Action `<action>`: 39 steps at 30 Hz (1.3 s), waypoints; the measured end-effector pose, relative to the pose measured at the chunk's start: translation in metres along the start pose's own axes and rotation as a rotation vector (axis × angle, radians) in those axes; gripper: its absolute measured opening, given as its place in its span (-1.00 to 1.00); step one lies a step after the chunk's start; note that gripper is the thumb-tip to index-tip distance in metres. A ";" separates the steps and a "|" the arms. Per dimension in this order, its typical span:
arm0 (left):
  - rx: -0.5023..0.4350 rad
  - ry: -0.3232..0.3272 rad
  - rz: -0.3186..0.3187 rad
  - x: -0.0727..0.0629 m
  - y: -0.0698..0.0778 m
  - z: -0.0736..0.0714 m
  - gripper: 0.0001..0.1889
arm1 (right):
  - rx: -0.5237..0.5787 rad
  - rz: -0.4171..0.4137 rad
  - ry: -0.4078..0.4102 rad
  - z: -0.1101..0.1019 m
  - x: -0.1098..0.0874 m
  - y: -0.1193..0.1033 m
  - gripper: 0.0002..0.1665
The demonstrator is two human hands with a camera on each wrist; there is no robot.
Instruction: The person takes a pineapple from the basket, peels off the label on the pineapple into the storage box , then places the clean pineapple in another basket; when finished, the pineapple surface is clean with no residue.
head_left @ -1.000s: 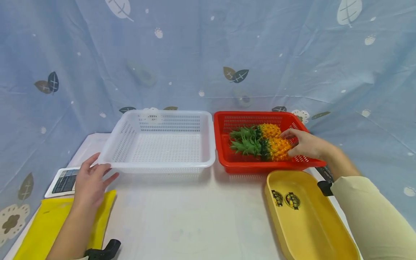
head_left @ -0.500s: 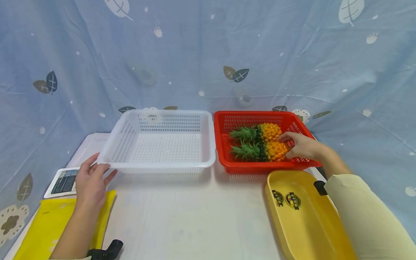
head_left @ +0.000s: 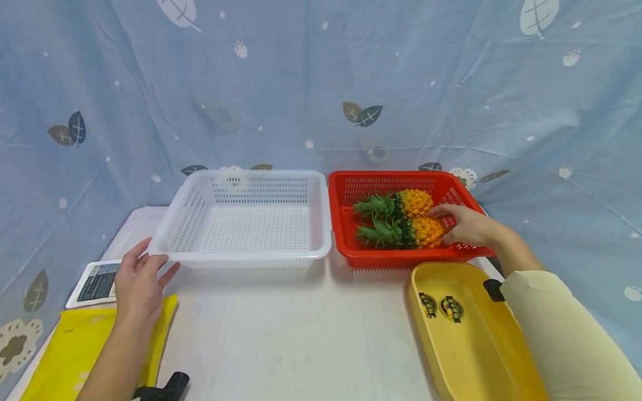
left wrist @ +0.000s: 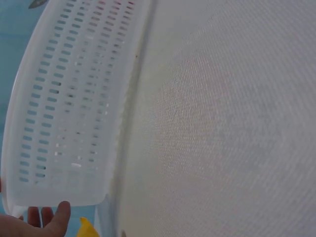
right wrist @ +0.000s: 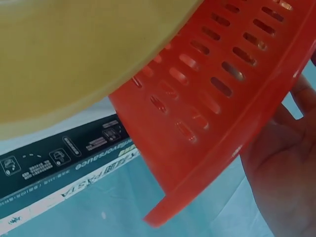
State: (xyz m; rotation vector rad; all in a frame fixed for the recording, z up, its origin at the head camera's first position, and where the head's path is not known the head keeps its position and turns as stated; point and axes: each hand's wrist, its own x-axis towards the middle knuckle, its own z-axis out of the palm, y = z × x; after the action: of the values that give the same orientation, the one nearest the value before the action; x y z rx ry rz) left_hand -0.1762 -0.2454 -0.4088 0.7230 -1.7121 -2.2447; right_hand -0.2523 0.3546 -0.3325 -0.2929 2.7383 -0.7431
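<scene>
In the head view, two toy-like pineapples lie side by side in the red basket (head_left: 388,257), leaves to the left. My right hand (head_left: 466,227) reaches over the basket's right side and holds the base of the nearer pineapple (head_left: 425,233) between thumb and fingers. The farther pineapple (head_left: 415,203) lies just behind it. My left hand (head_left: 140,281) rests at the front left corner of a white basket (head_left: 241,255), its fingers loosely spread against the rim. From the right wrist, the red basket's wall hides the pineapples and my fingertips.
A yellow tray (head_left: 468,334) stands at the front right, close to the red basket. Beyond it lies a dark printed box (right wrist: 74,153). On the left are a yellow packet (head_left: 75,340) and a white pack with a dark label (head_left: 95,283). A blue curtain (head_left: 281,83) hangs behind.
The nearer pineapple has settled slightly lower and apart from the farther one, and my right hand has shifted a little left with it. My left hand has hardly moved.
</scene>
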 end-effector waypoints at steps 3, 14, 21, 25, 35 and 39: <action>-0.008 0.001 0.004 -0.001 -0.001 -0.001 -0.34 | -0.015 -0.007 0.018 0.001 0.000 0.000 -0.24; -0.026 -0.004 0.037 -0.003 -0.003 -0.001 -0.36 | -0.065 -0.003 0.028 0.001 -0.002 -0.004 -0.24; -0.045 -0.003 0.044 -0.005 -0.003 0.000 -0.36 | -0.066 -0.001 0.038 -0.001 -0.010 -0.015 -0.27; -0.051 0.002 0.039 -0.005 -0.003 -0.001 -0.36 | -0.088 -0.027 0.081 -0.003 -0.013 -0.023 -0.29; -0.012 0.021 0.024 -0.004 -0.002 0.001 -0.37 | -0.120 -0.107 0.208 0.005 -0.024 -0.047 -0.23; 0.189 0.102 0.069 -0.005 0.002 0.001 -0.39 | -0.129 -0.135 0.246 0.011 -0.028 -0.058 -0.20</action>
State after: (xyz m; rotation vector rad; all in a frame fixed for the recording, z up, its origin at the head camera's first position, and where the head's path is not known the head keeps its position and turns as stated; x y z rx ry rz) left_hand -0.1730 -0.2428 -0.4055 0.7906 -1.8863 -1.9842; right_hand -0.2155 0.3081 -0.3060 -0.4455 3.0309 -0.6779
